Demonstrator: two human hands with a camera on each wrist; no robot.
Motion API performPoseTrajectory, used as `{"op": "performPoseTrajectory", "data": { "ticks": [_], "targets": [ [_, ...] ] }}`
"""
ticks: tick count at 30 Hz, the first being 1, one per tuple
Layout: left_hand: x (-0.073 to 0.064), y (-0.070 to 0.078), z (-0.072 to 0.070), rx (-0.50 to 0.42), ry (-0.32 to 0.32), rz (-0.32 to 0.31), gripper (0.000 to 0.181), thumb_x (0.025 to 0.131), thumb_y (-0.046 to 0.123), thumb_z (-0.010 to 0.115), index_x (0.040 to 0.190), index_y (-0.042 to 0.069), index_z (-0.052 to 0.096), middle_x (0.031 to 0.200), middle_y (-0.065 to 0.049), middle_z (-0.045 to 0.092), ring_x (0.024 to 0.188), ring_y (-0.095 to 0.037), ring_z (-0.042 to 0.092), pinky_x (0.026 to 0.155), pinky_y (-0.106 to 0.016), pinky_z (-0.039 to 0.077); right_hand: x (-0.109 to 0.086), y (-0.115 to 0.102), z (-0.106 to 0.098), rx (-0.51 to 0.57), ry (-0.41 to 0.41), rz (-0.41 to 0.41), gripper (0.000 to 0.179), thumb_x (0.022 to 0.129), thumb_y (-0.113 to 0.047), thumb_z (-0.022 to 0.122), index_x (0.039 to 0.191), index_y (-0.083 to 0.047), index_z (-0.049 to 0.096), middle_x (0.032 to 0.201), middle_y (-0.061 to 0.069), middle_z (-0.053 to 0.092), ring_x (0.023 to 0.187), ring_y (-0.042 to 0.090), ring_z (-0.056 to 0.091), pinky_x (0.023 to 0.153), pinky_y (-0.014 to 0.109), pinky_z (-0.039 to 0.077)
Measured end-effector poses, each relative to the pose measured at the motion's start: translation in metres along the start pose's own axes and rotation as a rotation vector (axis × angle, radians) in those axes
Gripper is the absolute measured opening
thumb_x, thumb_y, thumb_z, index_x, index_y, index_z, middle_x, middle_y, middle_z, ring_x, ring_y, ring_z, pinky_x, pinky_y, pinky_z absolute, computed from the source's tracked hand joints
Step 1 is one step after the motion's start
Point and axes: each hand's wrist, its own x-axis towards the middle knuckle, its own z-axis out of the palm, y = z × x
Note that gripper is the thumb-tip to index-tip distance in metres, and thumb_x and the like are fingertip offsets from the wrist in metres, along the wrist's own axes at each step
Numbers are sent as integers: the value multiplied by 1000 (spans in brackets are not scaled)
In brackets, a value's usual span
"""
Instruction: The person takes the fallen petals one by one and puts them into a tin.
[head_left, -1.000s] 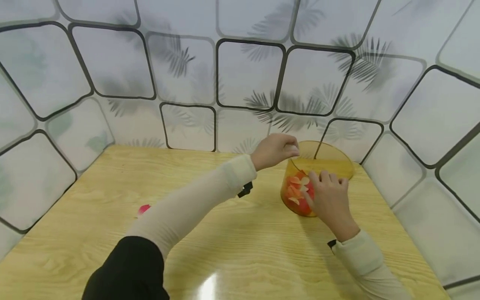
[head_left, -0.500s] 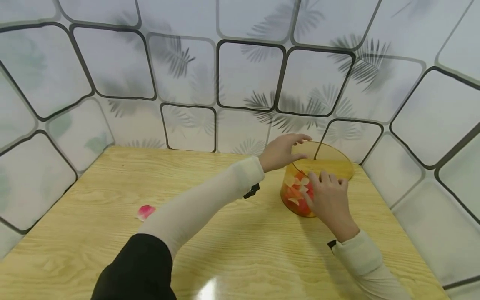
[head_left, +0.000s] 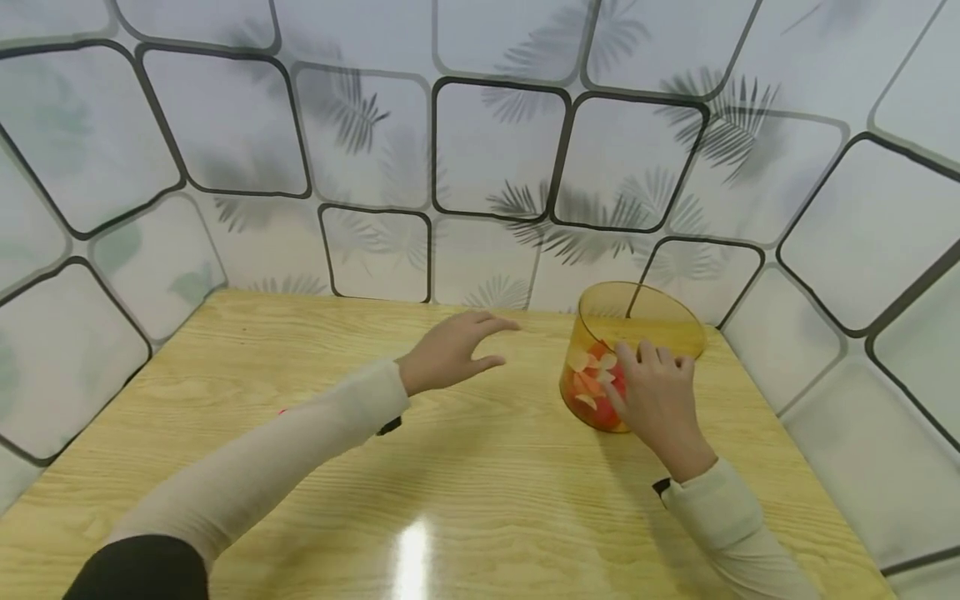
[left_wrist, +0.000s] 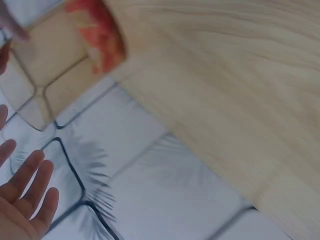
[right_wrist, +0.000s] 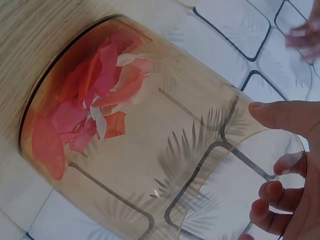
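A see-through amber container (head_left: 592,329) stands upright on the table at the right in the head view. Red, orange and pale petals (head_left: 590,385) lie piled in its bottom. My right hand (head_left: 663,408) grips the near side of its rim; in the right wrist view the thumb (right_wrist: 280,115) lies outside the wall and curled fingers (right_wrist: 272,217) reach over the rim. Left of the container, apart from it, my left hand (head_left: 450,352) hovers with fingers extended and nothing held. Only a sliver of a red petal (head_left: 282,411) shows behind the left forearm.
The wooden table (head_left: 480,500) is bounded at the back and sides by a pale curtain-like screen (head_left: 495,150) with dark outlined squares and leaf prints. The container stands near the table's back right edge.
My left hand has come away from the container's rim, spreading its fingers and moving left and toward me. The left forearm now covers most of the loose petal. The right hand has stayed put.
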Motion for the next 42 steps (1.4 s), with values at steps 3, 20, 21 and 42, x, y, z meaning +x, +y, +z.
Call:
{"op": "performPoseTrajectory", "data": {
  "ticks": [3, 20, 21, 42],
  "targets": [
    [-39, -15, -1, 103, -47, 3, 48, 87, 30, 67, 131, 16, 53, 121, -5, 62, 108, -22, 61, 92, -39, 49, 1, 0, 1, 1, 8, -5, 41, 72, -28, 76, 97, -4, 55, 74, 15, 51, 64, 35, 50, 58, 46, 34],
    [-199, -98, -36, 138, -246, -278, 40, 79, 22, 74, 116, 10, 62, 105, -9, 63, 82, -18, 62, 74, -41, 52, 0, 2, 1, -16, 45, -23, 44, 70, -30, 79, 94, -3, 54, 73, 17, 52, 62, 36, 50, 56, 45, 33],
    [-202, -100, -37, 148, -250, -283, 40, 78, 22, 75, 114, 10, 63, 104, -8, 63, 85, -22, 62, 76, -43, 52, 0, 2, 1, -15, 44, -22, 44, 70, -30, 79, 95, -3, 54, 74, 17, 52, 62, 36, 50, 57, 45, 33],
    [-202, -119, -27, 239, -248, -247, 21, 75, 5, 74, 73, 16, 56, 70, 6, 46, 60, -7, 37, 55, -23, 33, 1, 1, 2, -13, 30, -25, 41, 71, -29, 77, 96, -4, 56, 75, 16, 52, 63, 35, 51, 57, 45, 34]
  ]
}}
